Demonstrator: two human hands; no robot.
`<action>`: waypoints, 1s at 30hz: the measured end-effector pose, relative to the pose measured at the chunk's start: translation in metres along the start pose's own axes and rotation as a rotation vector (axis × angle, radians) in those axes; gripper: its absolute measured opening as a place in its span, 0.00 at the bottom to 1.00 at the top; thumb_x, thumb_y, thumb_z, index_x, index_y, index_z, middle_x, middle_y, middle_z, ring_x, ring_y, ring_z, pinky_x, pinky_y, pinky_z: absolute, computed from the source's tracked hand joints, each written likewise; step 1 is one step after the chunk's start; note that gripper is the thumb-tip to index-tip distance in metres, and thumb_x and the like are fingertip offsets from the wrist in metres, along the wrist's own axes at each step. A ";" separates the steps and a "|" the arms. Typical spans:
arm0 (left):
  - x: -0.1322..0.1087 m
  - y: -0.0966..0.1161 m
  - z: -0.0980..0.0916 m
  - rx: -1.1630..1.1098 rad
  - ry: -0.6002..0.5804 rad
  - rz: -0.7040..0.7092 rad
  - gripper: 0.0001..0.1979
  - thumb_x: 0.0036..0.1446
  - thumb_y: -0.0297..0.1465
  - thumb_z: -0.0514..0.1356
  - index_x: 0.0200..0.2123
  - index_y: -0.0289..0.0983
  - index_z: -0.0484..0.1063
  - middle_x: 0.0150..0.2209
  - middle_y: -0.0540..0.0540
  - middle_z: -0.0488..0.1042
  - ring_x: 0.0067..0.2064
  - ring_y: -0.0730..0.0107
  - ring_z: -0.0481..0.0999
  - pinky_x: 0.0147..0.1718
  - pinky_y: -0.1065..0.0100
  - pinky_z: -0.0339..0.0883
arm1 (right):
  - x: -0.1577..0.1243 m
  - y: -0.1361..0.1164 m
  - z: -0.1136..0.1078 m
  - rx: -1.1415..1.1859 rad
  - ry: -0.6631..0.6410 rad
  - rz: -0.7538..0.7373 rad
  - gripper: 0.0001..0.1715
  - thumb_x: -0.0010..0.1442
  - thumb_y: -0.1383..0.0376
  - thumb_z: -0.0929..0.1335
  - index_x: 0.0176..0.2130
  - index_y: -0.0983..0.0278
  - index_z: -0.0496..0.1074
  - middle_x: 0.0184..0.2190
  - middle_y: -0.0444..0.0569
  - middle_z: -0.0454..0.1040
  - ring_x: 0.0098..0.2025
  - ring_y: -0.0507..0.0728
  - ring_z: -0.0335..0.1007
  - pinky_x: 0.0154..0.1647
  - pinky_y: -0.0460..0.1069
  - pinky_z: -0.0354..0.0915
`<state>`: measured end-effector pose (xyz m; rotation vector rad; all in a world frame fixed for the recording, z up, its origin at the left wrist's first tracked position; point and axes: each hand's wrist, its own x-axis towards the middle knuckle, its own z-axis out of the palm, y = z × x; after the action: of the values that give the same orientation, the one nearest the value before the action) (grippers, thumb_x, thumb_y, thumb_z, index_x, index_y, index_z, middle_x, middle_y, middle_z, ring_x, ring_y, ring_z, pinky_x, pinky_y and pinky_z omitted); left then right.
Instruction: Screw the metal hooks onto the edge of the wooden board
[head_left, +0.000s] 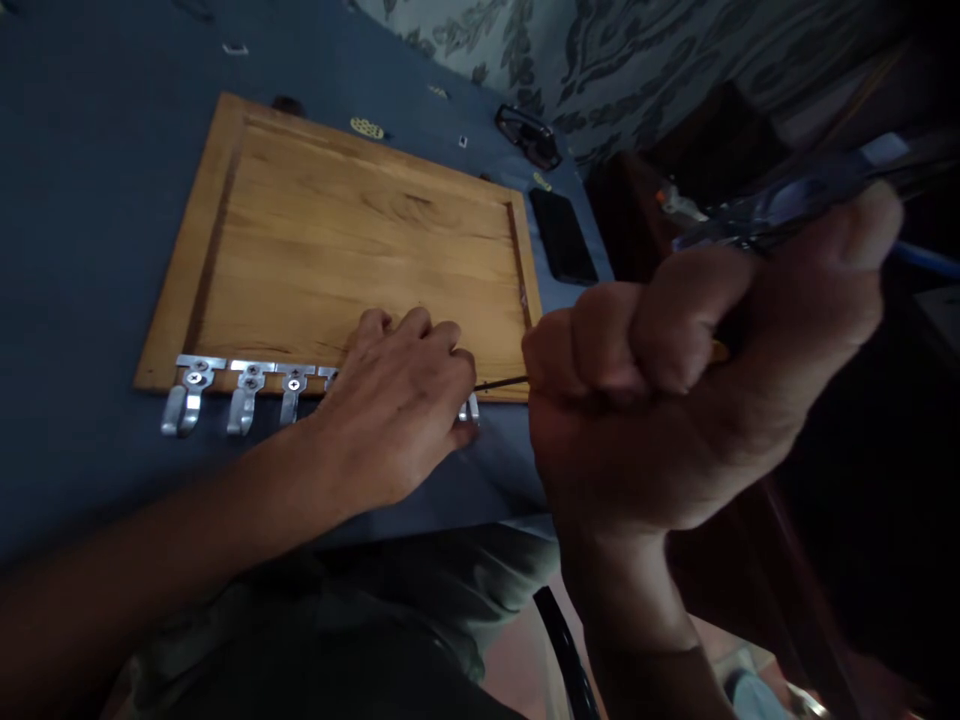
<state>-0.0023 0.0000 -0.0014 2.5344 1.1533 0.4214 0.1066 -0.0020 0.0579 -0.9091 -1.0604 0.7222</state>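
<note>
Right hand: closed in a fist (660, 370) around the screwdriver, at 4 o'clock from the board's centre.
Screwdriver (504, 382): its thin shaft points to 9 o'clock; the tip is hidden by the left hand.
Left hand (405, 400): fingers bent over the near edge, between 5 and 6 o'clock; whether it pinches anything beneath cannot be told.
Hooks (251, 380): bright metal, in a row along the edge from 8 to 5 o'clock, some covered by the left hand; probably light, stiff and slick, best held by the flat plates.
Board (360, 230): framed wood lying flat on the table (75, 250); likely rigid, moderately heavy and liable to slide, best steadied by the raised rim.
Screws (294, 384): cross-headed, seated in the hook plates; small, presumably easily dropped.
Phone (562, 235): at 3 o'clock, beside the board.
Glasses (529, 138): at 2 o'clock, beyond it.
</note>
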 end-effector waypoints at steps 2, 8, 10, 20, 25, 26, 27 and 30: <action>-0.001 0.000 0.001 0.007 0.020 0.007 0.13 0.63 0.42 0.70 0.40 0.37 0.79 0.44 0.42 0.78 0.53 0.45 0.75 0.50 0.46 0.66 | -0.002 -0.002 0.006 -0.046 0.116 0.130 0.46 0.72 0.38 0.61 0.16 0.61 0.42 0.15 0.39 0.37 0.13 0.46 0.38 0.10 0.46 0.40; 0.003 0.001 -0.004 0.013 -0.044 -0.026 0.14 0.63 0.42 0.70 0.42 0.37 0.80 0.46 0.40 0.79 0.56 0.43 0.75 0.51 0.46 0.67 | 0.005 -0.003 -0.007 0.077 -0.188 0.138 0.49 0.69 0.38 0.66 0.14 0.62 0.44 0.12 0.37 0.38 0.12 0.44 0.39 0.10 0.44 0.41; 0.004 0.002 -0.006 0.020 -0.061 -0.037 0.14 0.63 0.42 0.70 0.42 0.36 0.80 0.46 0.40 0.79 0.56 0.42 0.75 0.51 0.46 0.67 | 0.009 -0.003 -0.014 0.086 -0.266 0.152 0.50 0.68 0.38 0.67 0.14 0.63 0.43 0.12 0.37 0.37 0.12 0.44 0.39 0.10 0.43 0.42; 0.003 -0.001 -0.003 0.048 -0.017 -0.036 0.13 0.61 0.42 0.72 0.37 0.38 0.79 0.42 0.43 0.78 0.52 0.48 0.76 0.49 0.49 0.66 | 0.008 -0.010 -0.038 0.156 -0.195 0.013 0.44 0.70 0.50 0.70 0.17 0.62 0.43 0.12 0.36 0.35 0.11 0.44 0.34 0.10 0.44 0.43; 0.005 0.000 -0.004 0.044 -0.006 -0.044 0.15 0.59 0.43 0.73 0.37 0.37 0.80 0.41 0.43 0.79 0.51 0.48 0.76 0.50 0.49 0.66 | 0.006 -0.006 -0.061 0.136 -0.218 0.049 0.40 0.67 0.55 0.71 0.17 0.62 0.46 0.09 0.36 0.40 0.10 0.44 0.34 0.10 0.43 0.42; 0.005 0.000 -0.004 0.041 -0.011 -0.049 0.16 0.58 0.44 0.73 0.36 0.37 0.80 0.41 0.43 0.79 0.52 0.48 0.76 0.50 0.49 0.66 | 0.005 -0.006 -0.065 0.141 -0.208 0.041 0.40 0.67 0.55 0.71 0.16 0.62 0.45 0.09 0.35 0.40 0.10 0.44 0.34 0.09 0.43 0.41; 0.005 0.000 -0.005 0.041 -0.017 -0.055 0.17 0.58 0.45 0.73 0.36 0.37 0.79 0.41 0.43 0.79 0.52 0.47 0.76 0.50 0.49 0.66 | 0.005 -0.007 -0.067 0.137 -0.189 0.044 0.40 0.66 0.56 0.72 0.16 0.62 0.45 0.09 0.35 0.39 0.10 0.43 0.34 0.09 0.43 0.40; 0.005 -0.001 -0.005 0.045 -0.025 -0.055 0.18 0.57 0.46 0.74 0.36 0.38 0.80 0.41 0.42 0.79 0.52 0.46 0.76 0.51 0.48 0.67 | 0.001 -0.007 -0.074 0.121 -0.145 0.068 0.40 0.66 0.55 0.72 0.16 0.62 0.46 0.09 0.35 0.40 0.10 0.44 0.34 0.09 0.44 0.41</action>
<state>-0.0017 0.0052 0.0034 2.5322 1.2340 0.3525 0.1764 -0.0242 0.0487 -0.8010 -1.1048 0.9100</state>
